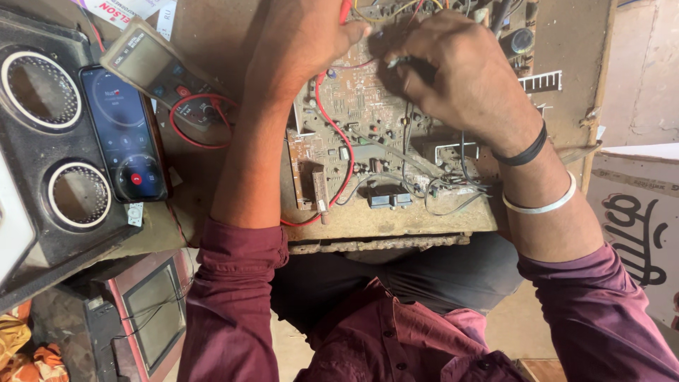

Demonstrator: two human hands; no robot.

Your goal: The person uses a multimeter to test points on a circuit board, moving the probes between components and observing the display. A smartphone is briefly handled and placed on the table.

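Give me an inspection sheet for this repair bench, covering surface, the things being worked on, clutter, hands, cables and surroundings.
Surface: worn brown wooden bench, edge chipped.
Job's things: bare circuit board lies flat on the bench; a red probe at the left hand, a dark probe in the right hand.
Clutter: multimeter, phone with lit screen, black speaker box.
Hands: left hand and right hand both over the board's far part.
Cables: red lead crosses the board; grey wires bunch at its near edge.
Surroundings: small framed screen below the bench; cardboard box to the right.
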